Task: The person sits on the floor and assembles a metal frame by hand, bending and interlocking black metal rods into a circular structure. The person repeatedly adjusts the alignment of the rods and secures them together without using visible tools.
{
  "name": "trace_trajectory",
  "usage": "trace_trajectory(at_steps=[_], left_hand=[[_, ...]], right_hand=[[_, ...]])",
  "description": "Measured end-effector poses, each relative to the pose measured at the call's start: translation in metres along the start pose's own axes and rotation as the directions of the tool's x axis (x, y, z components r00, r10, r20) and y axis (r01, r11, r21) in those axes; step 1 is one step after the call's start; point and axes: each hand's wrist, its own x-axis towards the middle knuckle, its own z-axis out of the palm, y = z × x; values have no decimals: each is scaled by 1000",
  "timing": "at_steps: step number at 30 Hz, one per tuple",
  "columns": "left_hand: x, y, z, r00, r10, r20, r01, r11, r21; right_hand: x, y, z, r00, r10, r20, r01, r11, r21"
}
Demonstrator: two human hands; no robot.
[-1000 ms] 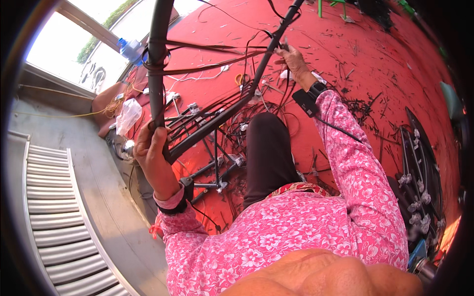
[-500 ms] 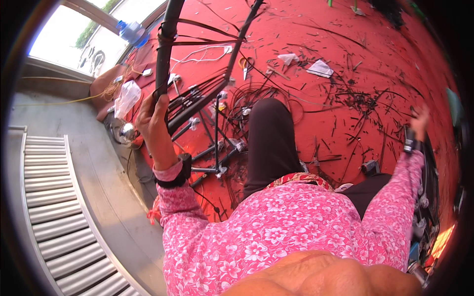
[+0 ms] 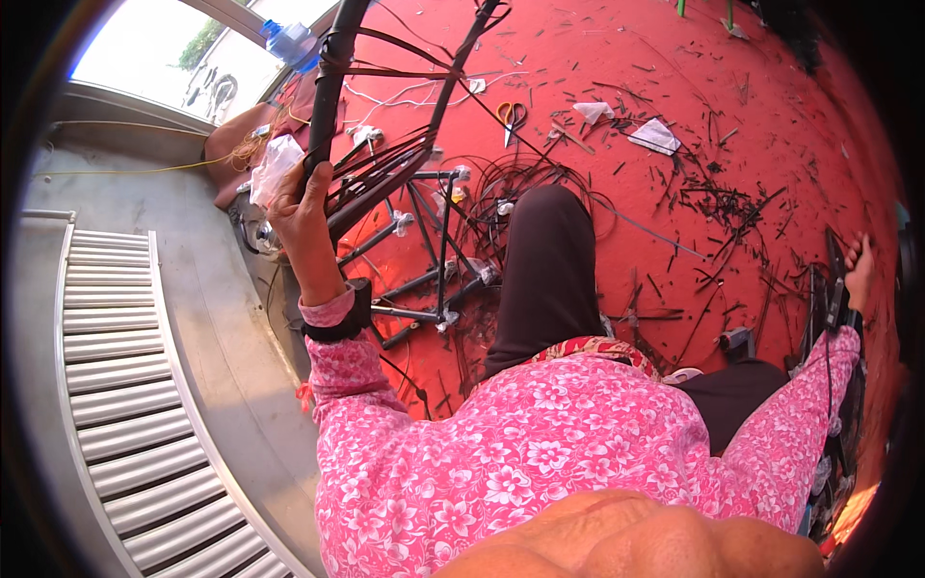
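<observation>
Two hands are spread wide; the left hand (image 3: pixel 301 212) grasps a black tubular frame (image 3: pixel 330 96), raised over the left edge of the red floor (image 3: pixel 602 265); the right hand (image 3: pixel 858 270) is out by the floor's right edge, fingers curled, and whether it grips anything I cannot tell; dark bands (image 3: pixel 405 70) loop round one tube of the raised frame and cross to the other, several slack, so the work looks part-way, though whether bands are going on or coming off is unclear; below it lies a second frame (image 3: pixel 445 252), clear wrap on its ends; beyond are a coil of dark strips (image 3: pixel 525 166), scissors (image 3: pixel 509 135), clippings (image 3: pixel 723 207) and, by the floor's far left corner, a blue bottle (image 3: pixel 291 43); no brand, label or writing is legible.
</observation>
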Motion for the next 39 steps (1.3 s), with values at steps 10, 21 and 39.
trace_trajectory(at_steps=[10,21,39], left_hand=[[-9,13,-7,995,-52,84,70,971,-227],[-25,32,3,976,-87,199,134,962,-237],[-52,57,-1,970,-65,233,126,958,-257]], right_hand=[[-78,42,174,933,173,316,127,662,-739],[-154,74,254,434,72,898,777,-534,-333],[-173,119,423,656,-83,750,747,213,-630]])
